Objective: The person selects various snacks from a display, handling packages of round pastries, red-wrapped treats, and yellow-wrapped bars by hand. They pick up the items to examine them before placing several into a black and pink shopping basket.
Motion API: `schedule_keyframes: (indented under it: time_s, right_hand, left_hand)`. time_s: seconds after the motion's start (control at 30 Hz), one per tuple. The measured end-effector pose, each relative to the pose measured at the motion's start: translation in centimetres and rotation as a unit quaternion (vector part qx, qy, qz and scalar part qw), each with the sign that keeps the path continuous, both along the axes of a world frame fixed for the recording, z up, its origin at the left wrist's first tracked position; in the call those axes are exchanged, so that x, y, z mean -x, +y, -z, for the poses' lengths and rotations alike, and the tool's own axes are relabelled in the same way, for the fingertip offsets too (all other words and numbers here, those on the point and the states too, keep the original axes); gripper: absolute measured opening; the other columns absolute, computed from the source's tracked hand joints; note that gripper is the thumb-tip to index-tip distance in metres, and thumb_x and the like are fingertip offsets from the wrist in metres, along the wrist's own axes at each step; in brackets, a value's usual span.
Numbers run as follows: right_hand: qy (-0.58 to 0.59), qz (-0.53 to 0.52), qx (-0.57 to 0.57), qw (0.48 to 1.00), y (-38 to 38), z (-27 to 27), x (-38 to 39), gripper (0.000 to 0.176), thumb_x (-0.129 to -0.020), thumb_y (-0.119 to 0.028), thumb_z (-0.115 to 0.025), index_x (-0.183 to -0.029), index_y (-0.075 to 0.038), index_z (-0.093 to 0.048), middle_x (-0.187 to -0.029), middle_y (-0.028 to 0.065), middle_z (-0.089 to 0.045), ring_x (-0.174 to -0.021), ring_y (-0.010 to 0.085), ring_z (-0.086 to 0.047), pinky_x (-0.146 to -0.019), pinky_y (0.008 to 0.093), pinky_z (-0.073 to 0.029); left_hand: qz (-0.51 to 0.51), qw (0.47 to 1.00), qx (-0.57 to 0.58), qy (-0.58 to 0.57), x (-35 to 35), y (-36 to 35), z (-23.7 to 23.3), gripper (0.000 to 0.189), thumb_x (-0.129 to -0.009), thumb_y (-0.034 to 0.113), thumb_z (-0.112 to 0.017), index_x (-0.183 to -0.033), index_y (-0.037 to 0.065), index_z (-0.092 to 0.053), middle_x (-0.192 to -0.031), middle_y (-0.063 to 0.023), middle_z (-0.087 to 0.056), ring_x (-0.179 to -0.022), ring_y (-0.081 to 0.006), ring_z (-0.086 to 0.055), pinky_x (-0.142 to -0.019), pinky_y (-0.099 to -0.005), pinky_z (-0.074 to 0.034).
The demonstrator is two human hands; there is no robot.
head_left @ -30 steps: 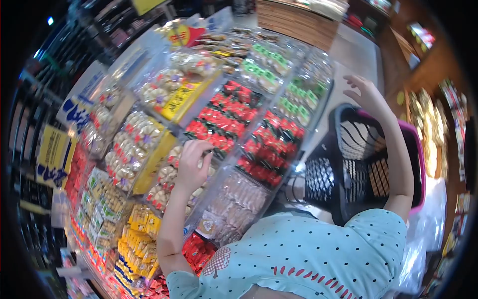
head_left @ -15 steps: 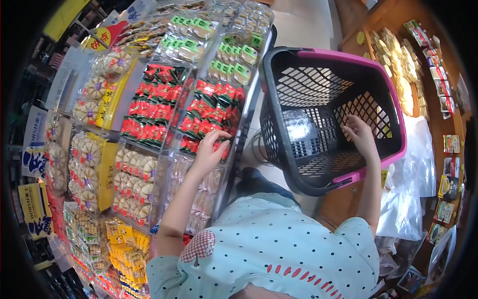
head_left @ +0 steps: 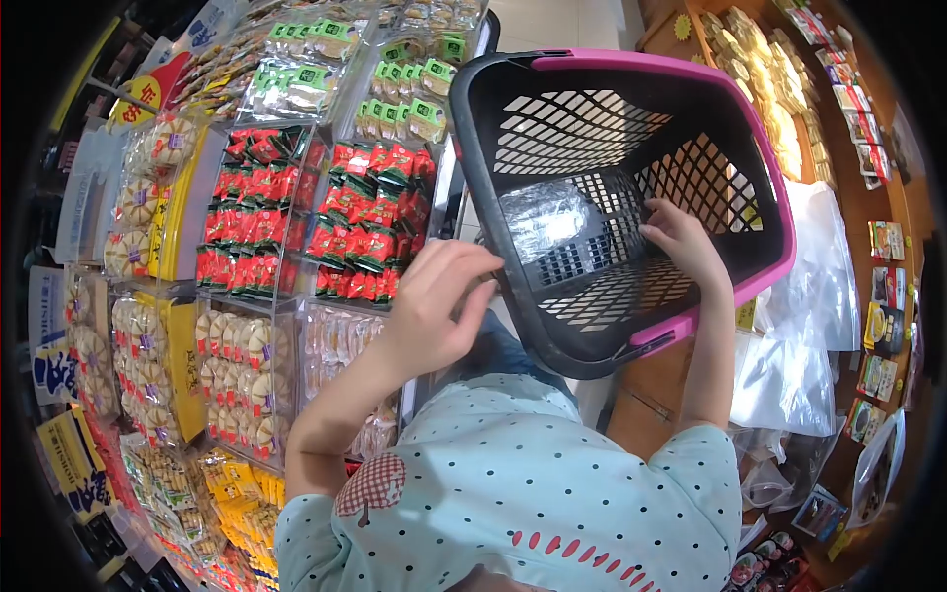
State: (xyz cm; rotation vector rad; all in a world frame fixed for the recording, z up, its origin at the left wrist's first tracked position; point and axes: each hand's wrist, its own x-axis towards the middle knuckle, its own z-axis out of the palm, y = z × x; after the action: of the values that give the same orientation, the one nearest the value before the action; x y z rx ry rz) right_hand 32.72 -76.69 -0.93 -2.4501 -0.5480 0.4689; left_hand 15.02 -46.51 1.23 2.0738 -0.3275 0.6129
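Observation:
A black mesh shopping basket (head_left: 582, 340) with a pink handle (head_left: 779, 197) is tilted so that I look into it. Something shiny in clear plastic (head_left: 552, 219) lies at its bottom. My right forearm crosses the near rim, and my right hand (head_left: 683, 239) is inside the basket, fingers loosely curled and apart, holding nothing. At the left rim is my left hand (head_left: 442, 301), its bent fingertips right by the edge and its thumb apart from them. Just left of that hand are red-and-green wrapped packets (head_left: 360, 222) in a clear bin.
Clear bins of packaged snacks fill the left, among them round pastries (head_left: 237, 340) and yellow packets (head_left: 242, 488). On the right, a wooden shelf (head_left: 641, 395) carries gold-wrapped goods (head_left: 774, 89), with plastic bags (head_left: 789, 375) hanging below. Pale floor (head_left: 567, 30) shows at the top.
My left hand has moved from over the red packets to the basket's left rim. The basket and my right hand have shifted left and appear closer; the shelves have shifted left in view.

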Motion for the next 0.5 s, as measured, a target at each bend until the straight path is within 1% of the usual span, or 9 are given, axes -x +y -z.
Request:
schedule_keyframes:
  time_s: [0.1,0.13,0.17,0.2,0.27,0.3,0.37,0.4,0.5]
  right_hand:
    - [0.038,-0.034,0.045,0.998,-0.1,0.2,0.6,0.039,-0.081,-0.014,-0.063,-0.114,0.000,-0.051,-0.083,0.0131,-0.062,-0.076,0.0219,-0.060,-0.070,0.0323,-0.047]
    - [0.025,-0.054,0.046,0.997,-0.7,0.8,0.7,0.038,-0.081,-0.014,-0.063,-0.113,0.001,-0.050,-0.082,0.0138,-0.063,-0.076,0.0232,-0.061,-0.070,0.0328,-0.047]
    - [-0.040,-0.095,0.033,0.994,-1.8,2.2,0.4,0.038,-0.080,-0.014,-0.064,-0.112,0.000,-0.051,-0.080,0.0150,-0.062,-0.073,0.0242,-0.060,-0.069,0.0334,-0.047]
    - [-0.008,-0.076,0.100,0.992,-1.5,1.3,0.3,0.036,-0.079,-0.014,-0.065,-0.109,0.000,-0.051,-0.078,0.0162,-0.060,-0.070,0.0244,-0.058,-0.067,0.0337,-0.047]
    - [-0.023,-0.068,0.161,0.984,0.4,-1.4,0.5,0.021,-0.079,-0.012,-0.064,-0.092,0.002,-0.055,-0.065,0.0131,-0.056,-0.058,0.0206,-0.054,-0.057,0.0322,-0.044]
    - [-0.023,-0.057,0.095,0.994,0.9,-1.8,0.3,0.015,-0.080,-0.009,-0.062,-0.086,0.003,-0.055,-0.060,0.0105,-0.053,-0.054,0.0193,-0.051,-0.053,0.0308,-0.042]
    - [-0.013,-0.017,0.080,0.997,3.3,-3.8,-0.8,0.010,-0.082,-0.007,-0.059,-0.085,0.002,-0.055,-0.060,0.0090,-0.053,-0.055,0.0149,-0.051,-0.053,0.0288,-0.041]
    - [-0.116,-0.068,0.053,0.990,5.1,-4.8,-1.2,0.009,-0.083,-0.006,-0.058,-0.087,0.002,-0.055,-0.060,0.0074,-0.052,-0.056,0.0116,-0.050,-0.053,0.0267,-0.040]
    - [-0.159,-0.092,-0.024,0.983,13.4,-8.7,-2.7,0.008,-0.082,-0.001,-0.058,-0.088,0.001,-0.055,-0.063,0.0059,-0.053,-0.059,0.0109,-0.047,-0.055,0.0257,-0.040]
  left_hand:
    - [0.029,0.999,0.020,0.012,0.1,-0.3,1.2,0.025,-0.070,-0.006,-0.061,-0.094,0.000,-0.057,-0.088,-0.0131,-0.059,-0.080,-0.0290,-0.056,-0.071,-0.0351,-0.044]
    - [0.027,0.999,0.024,0.017,0.3,-0.1,1.7,0.025,-0.070,-0.005,-0.061,-0.094,0.000,-0.057,-0.089,-0.0130,-0.058,-0.081,-0.0288,-0.056,-0.071,-0.0352,-0.044]
    - [0.022,0.999,0.026,0.025,0.5,0.3,2.6,0.025,-0.070,-0.005,-0.060,-0.095,0.000,-0.057,-0.090,-0.0130,-0.058,-0.082,-0.0288,-0.056,-0.071,-0.0349,-0.044]
    - [0.013,0.999,0.025,0.034,1.0,0.9,3.5,0.025,-0.071,-0.004,-0.060,-0.096,0.000,-0.058,-0.090,-0.0130,-0.057,-0.082,-0.0287,-0.055,-0.071,-0.0346,-0.044]
    - [-0.020,0.994,0.043,0.096,2.4,2.5,4.6,0.023,-0.074,-0.002,-0.059,-0.096,0.001,-0.056,-0.083,-0.0114,-0.054,-0.078,-0.0261,-0.054,-0.069,-0.0336,-0.044]
    - [-0.045,0.990,0.063,0.115,3.3,3.6,5.4,0.021,-0.075,-0.001,-0.059,-0.096,0.001,-0.056,-0.082,-0.0106,-0.054,-0.077,-0.0249,-0.055,-0.068,-0.0333,-0.044]
    - [-0.095,0.984,0.077,0.133,4.5,6.0,6.1,0.017,-0.078,0.001,-0.058,-0.094,0.002,-0.056,-0.079,-0.0090,-0.054,-0.073,-0.0222,-0.055,-0.065,-0.0322,-0.045]
    - [-0.117,0.983,0.074,0.123,4.9,7.5,6.2,0.017,-0.078,0.001,-0.058,-0.094,0.002,-0.056,-0.079,-0.0090,-0.054,-0.073,-0.0222,-0.055,-0.065,-0.0322,-0.045]
    - [-0.174,0.980,0.028,0.092,5.5,12.9,5.5,0.014,-0.080,0.005,-0.057,-0.094,0.004,-0.056,-0.081,-0.0092,-0.055,-0.075,-0.0222,-0.057,-0.066,-0.0325,-0.046]
